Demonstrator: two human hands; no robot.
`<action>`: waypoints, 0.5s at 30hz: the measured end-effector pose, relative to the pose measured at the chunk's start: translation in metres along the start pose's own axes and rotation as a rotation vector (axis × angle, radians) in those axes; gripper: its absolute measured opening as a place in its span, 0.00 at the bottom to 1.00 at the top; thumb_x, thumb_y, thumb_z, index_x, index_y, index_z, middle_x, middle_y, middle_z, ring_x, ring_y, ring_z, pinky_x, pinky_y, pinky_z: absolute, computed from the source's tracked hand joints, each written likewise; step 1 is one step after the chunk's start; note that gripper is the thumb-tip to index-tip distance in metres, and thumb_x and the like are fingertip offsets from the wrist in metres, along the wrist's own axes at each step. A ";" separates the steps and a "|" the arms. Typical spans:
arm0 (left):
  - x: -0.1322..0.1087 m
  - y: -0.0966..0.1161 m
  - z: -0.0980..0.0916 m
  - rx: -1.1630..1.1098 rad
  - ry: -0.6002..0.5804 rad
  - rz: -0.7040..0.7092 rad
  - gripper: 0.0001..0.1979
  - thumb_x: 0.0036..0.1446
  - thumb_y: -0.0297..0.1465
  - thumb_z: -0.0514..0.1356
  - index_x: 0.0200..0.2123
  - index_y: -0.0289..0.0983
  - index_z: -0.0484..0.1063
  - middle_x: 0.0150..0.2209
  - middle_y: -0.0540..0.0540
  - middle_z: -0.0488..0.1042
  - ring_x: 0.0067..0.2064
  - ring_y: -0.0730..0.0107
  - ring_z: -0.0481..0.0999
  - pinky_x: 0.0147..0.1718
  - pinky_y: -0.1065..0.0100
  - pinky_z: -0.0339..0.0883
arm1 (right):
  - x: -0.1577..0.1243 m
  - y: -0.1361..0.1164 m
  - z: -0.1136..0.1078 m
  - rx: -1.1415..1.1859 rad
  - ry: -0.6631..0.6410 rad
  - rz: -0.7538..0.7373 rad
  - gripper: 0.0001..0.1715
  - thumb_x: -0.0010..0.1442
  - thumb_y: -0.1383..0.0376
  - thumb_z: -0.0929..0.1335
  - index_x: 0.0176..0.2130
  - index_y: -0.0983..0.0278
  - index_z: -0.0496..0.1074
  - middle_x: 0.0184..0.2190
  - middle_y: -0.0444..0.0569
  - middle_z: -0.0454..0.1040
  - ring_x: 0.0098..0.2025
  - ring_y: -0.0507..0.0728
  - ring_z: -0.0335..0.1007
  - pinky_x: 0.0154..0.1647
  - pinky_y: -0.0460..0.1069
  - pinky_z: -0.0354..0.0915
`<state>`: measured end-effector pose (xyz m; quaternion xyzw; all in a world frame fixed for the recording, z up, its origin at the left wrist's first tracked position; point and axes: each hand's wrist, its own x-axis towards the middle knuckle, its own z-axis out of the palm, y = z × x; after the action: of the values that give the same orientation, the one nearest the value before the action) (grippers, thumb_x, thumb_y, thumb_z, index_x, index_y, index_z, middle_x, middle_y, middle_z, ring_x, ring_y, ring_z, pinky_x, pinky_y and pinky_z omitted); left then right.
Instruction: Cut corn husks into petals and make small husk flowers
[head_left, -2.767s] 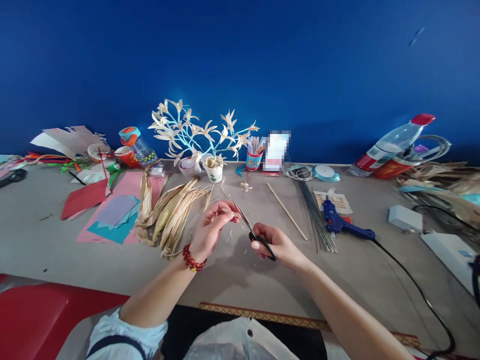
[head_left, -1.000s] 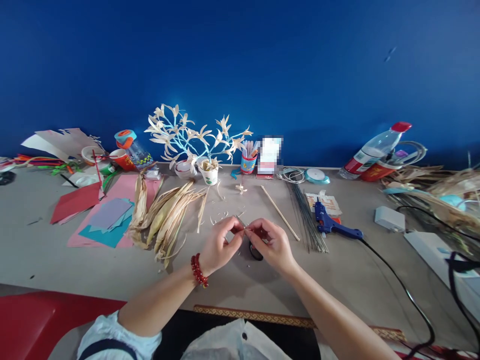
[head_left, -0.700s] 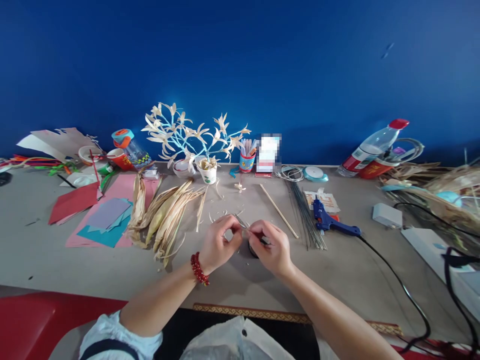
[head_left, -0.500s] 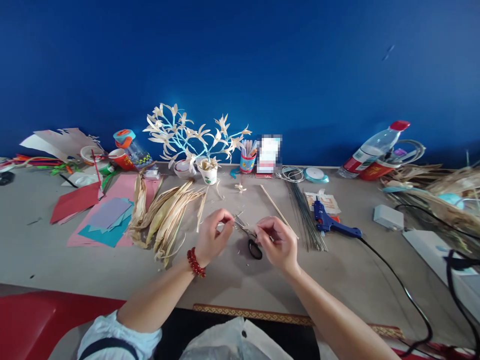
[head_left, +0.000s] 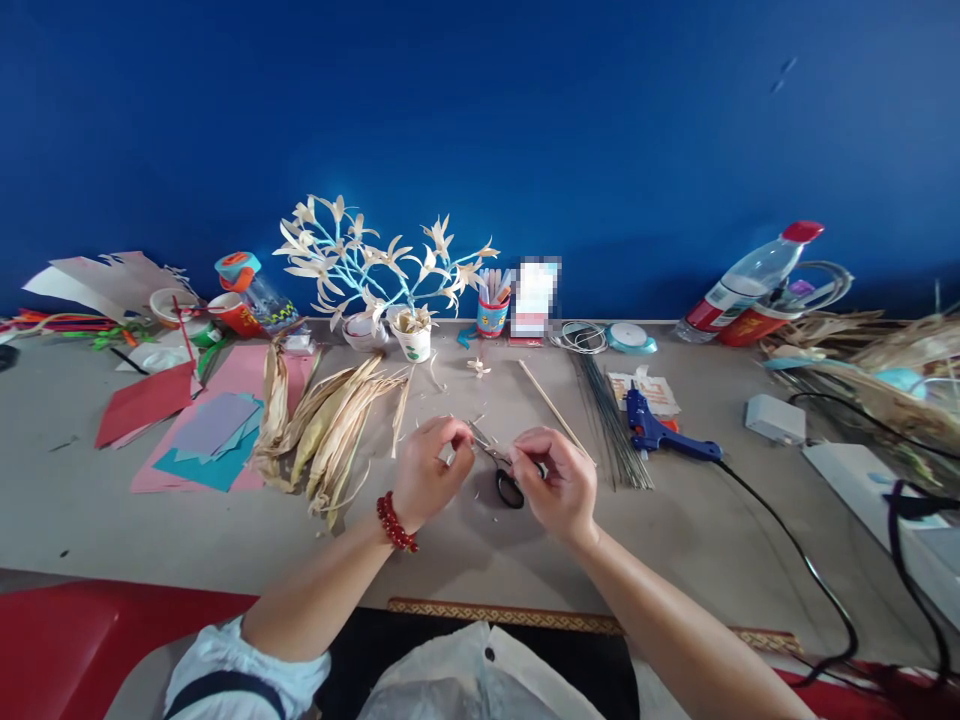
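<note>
My left hand [head_left: 435,468], with a red bead bracelet on its wrist, is closed in a pinch above the table. Whatever lies between its fingertips is too small to make out. My right hand [head_left: 555,482] pinches in the same way a short distance to the right, its fingertips also hiding what they hold. Between and beneath the hands lie scissors [head_left: 510,488] with black handles, partly covered by the right hand. Small pale scraps are scattered near them. Dried corn husks [head_left: 337,435] lie left of the left hand, and a thin stick [head_left: 551,403] lies beyond the right hand.
Husk flowers [head_left: 409,265] stand in a white cup [head_left: 415,343] at the back. On the right are a bundle of wires [head_left: 611,430], a blue glue gun [head_left: 664,435] with its cable, and a bottle [head_left: 750,285]. Coloured paper [head_left: 214,425] lies left.
The view has tipped slightly, so the table's things sit a little higher in the picture. Both hands keep their pinched pose, with the left shifted slightly to the right relative to the table.
</note>
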<state>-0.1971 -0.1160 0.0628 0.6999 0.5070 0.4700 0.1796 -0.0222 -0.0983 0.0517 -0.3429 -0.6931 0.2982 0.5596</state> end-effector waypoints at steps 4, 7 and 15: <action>-0.002 0.005 0.000 -0.071 -0.047 0.044 0.04 0.59 0.27 0.55 0.35 0.39 0.70 0.33 0.46 0.74 0.37 0.64 0.73 0.41 0.63 0.67 | -0.001 -0.001 0.001 -0.038 -0.044 0.008 0.05 0.61 0.69 0.67 0.32 0.61 0.69 0.27 0.46 0.73 0.29 0.52 0.69 0.30 0.47 0.67; -0.004 0.010 0.006 -0.068 -0.074 0.087 0.04 0.59 0.27 0.55 0.33 0.39 0.69 0.31 0.47 0.74 0.35 0.65 0.72 0.47 0.59 0.65 | -0.003 -0.001 0.004 -0.046 -0.095 -0.010 0.05 0.61 0.69 0.67 0.32 0.61 0.68 0.28 0.46 0.73 0.29 0.53 0.69 0.30 0.48 0.68; -0.003 0.001 0.001 -0.034 0.027 -0.030 0.07 0.60 0.27 0.53 0.29 0.39 0.67 0.28 0.48 0.72 0.33 0.67 0.71 0.36 0.66 0.66 | -0.002 0.001 0.000 -0.023 0.024 -0.016 0.05 0.60 0.71 0.67 0.33 0.61 0.68 0.27 0.44 0.71 0.28 0.52 0.69 0.30 0.47 0.67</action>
<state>-0.1957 -0.1191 0.0616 0.6825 0.5117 0.4854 0.1916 -0.0219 -0.0999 0.0500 -0.3473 -0.6925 0.2815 0.5661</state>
